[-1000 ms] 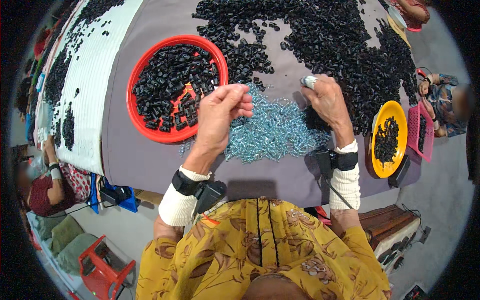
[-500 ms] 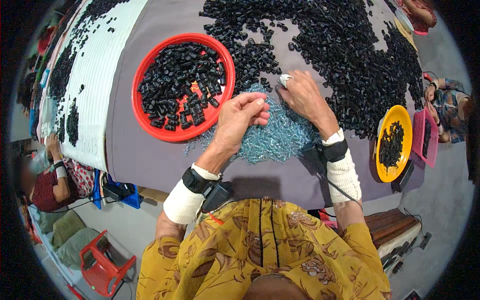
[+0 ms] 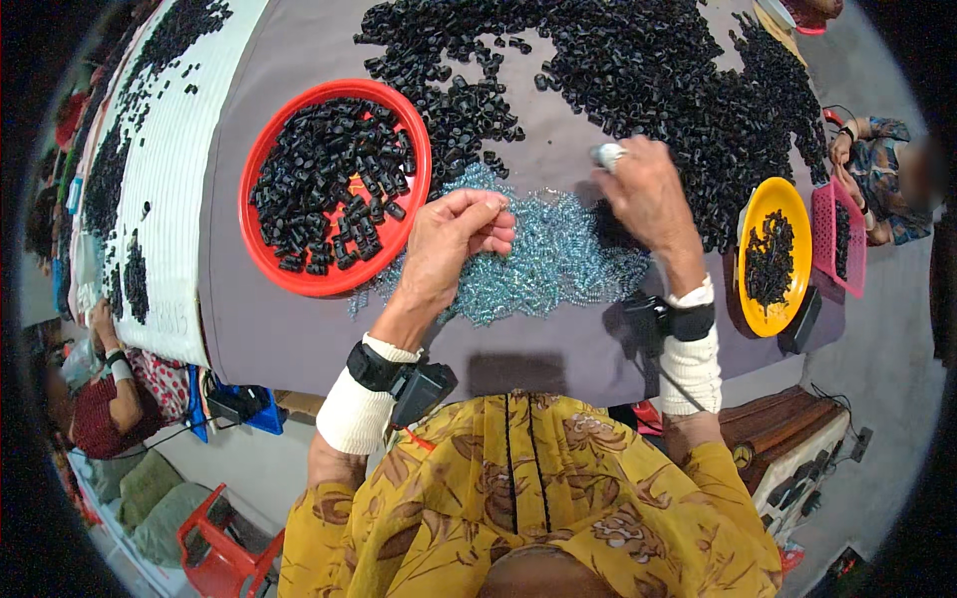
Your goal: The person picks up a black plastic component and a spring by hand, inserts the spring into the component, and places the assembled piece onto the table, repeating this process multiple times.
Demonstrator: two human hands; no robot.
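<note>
My left hand point(image 3: 446, 242) hovers over the left side of a heap of small shiny bluish coils point(image 3: 528, 269) that look like springs. Its thumb and fingers are pinched together, and whatever sits between them is too small to make out. Beyond the heap's right side is my right hand point(image 3: 648, 194), fingers curled in, with a white wrap point(image 3: 607, 154) on one digit. What it may hold is hidden. Just left of my left hand stands a round red tray point(image 3: 257, 239) holding many short black plastic pieces point(image 3: 329, 164).
Loose black pieces point(image 3: 638, 80) spread over the grey table cover point(image 3: 289, 344). A yellow tray point(image 3: 763, 324) and a pink basket point(image 3: 825, 224) stand at the right. Co-workers' hands show at a white-covered table point(image 3: 184, 199) on the left and at the right edge. A red chair point(image 3: 224, 558) stands lower left.
My right hand has moved right, away from the coil heap toward the black pieces. My left hand stays pinched near the tray. The whole view has shifted slightly.
</note>
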